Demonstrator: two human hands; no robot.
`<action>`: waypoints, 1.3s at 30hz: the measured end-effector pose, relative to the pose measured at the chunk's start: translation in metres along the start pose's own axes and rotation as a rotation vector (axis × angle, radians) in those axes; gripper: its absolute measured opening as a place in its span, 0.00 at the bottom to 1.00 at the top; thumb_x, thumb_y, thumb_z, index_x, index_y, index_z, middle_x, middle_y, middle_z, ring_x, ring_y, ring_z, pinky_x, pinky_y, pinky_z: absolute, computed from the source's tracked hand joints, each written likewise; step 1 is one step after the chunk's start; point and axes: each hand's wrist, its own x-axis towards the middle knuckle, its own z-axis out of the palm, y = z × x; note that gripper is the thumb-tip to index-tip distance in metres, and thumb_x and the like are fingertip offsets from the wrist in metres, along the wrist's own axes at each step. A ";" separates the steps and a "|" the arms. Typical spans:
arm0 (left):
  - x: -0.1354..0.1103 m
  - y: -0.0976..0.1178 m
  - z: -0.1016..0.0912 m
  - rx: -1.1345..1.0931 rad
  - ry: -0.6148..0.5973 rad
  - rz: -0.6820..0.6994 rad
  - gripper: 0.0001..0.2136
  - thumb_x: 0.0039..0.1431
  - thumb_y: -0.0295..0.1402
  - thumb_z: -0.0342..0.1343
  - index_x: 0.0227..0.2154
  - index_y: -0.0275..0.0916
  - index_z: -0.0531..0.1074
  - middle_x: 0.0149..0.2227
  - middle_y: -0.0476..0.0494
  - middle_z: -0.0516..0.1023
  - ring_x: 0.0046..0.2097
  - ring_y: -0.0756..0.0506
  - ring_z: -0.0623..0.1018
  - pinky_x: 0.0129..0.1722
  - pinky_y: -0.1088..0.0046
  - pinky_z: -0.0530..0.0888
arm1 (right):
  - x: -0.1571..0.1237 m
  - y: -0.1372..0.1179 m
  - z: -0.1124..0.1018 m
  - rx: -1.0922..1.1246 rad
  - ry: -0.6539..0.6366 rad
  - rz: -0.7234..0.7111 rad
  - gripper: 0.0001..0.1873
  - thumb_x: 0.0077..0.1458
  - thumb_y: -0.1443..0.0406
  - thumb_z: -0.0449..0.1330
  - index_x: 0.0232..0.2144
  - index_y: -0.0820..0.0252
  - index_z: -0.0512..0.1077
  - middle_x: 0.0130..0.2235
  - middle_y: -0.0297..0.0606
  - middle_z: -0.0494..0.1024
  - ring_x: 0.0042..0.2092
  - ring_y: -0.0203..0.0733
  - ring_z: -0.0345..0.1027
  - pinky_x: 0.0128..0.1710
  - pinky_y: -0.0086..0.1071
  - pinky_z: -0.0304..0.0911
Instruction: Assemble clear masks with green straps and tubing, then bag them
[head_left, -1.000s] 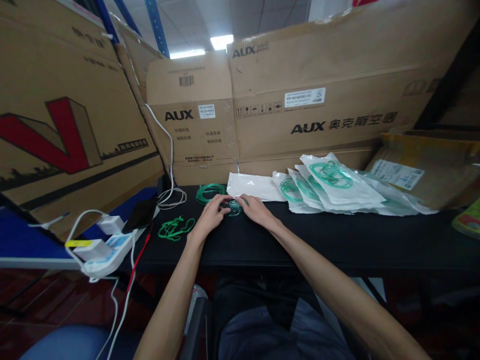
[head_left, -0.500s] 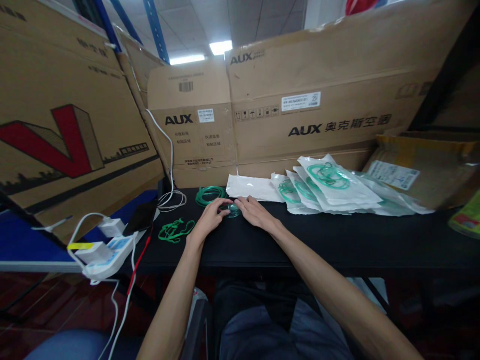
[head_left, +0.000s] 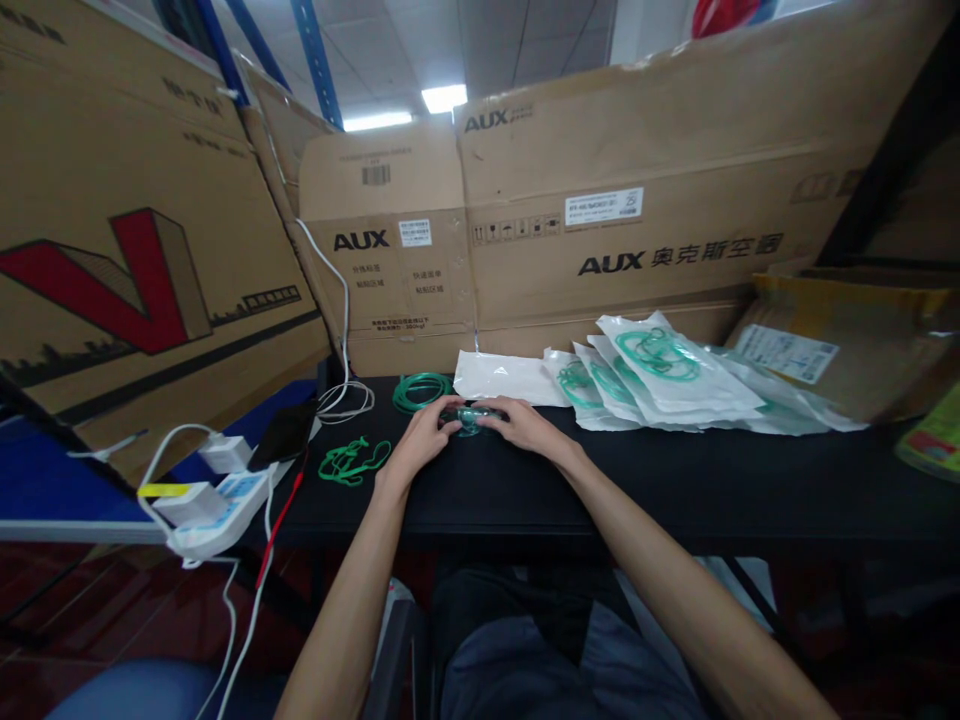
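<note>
A small, shiny, translucent green plastic piece is between my hands over the black table; its exact kind is hard to make out. My left hand grips its left side between thumb and curled fingers. On the right side, my right hand holds it with thumb and fingers. Just behind my left hand lies a coil of green tubing. To its left is a loose tangle of thin green cord. A flat white pouch lies right behind my hands.
White pouches with green tubing inside are stacked at the right, before an open cardboard box. A power strip with white plugs and a black phone sit at the left. Large cardboard sheets wall the table's back.
My right thumb and fingers have closed onto the right side of the plastic piece. The piece is turned slightly and shows wider between my hands.
</note>
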 end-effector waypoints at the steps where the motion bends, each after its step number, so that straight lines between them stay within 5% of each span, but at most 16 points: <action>1: 0.000 -0.001 0.000 0.000 0.001 -0.001 0.18 0.59 0.25 0.58 0.52 0.42 0.73 0.51 0.40 0.81 0.54 0.40 0.79 0.52 0.61 0.76 | 0.000 -0.001 0.001 0.016 -0.009 -0.015 0.15 0.66 0.60 0.61 0.52 0.60 0.74 0.56 0.44 0.76 0.56 0.50 0.72 0.57 0.52 0.67; 18: 0.000 -0.003 0.001 0.029 0.010 0.002 0.17 0.60 0.27 0.59 0.52 0.42 0.73 0.51 0.40 0.81 0.53 0.40 0.80 0.50 0.63 0.78 | 0.003 0.010 0.007 0.094 0.010 0.004 0.16 0.67 0.59 0.60 0.53 0.59 0.73 0.57 0.44 0.75 0.56 0.50 0.72 0.57 0.52 0.67; 32: -0.001 -0.009 0.003 0.101 -0.011 0.062 0.22 0.57 0.38 0.66 0.53 0.42 0.73 0.53 0.39 0.78 0.51 0.39 0.80 0.47 0.62 0.79 | 0.001 -0.001 0.005 0.082 0.009 0.035 0.16 0.67 0.59 0.60 0.53 0.59 0.73 0.57 0.44 0.75 0.56 0.50 0.71 0.57 0.52 0.67; 39: -0.004 0.001 0.000 0.149 0.012 0.130 0.17 0.65 0.41 0.58 0.55 0.44 0.74 0.55 0.41 0.78 0.58 0.40 0.76 0.62 0.60 0.69 | 0.001 -0.001 0.006 0.083 0.014 0.006 0.16 0.67 0.59 0.60 0.53 0.59 0.73 0.57 0.44 0.75 0.56 0.50 0.71 0.57 0.53 0.67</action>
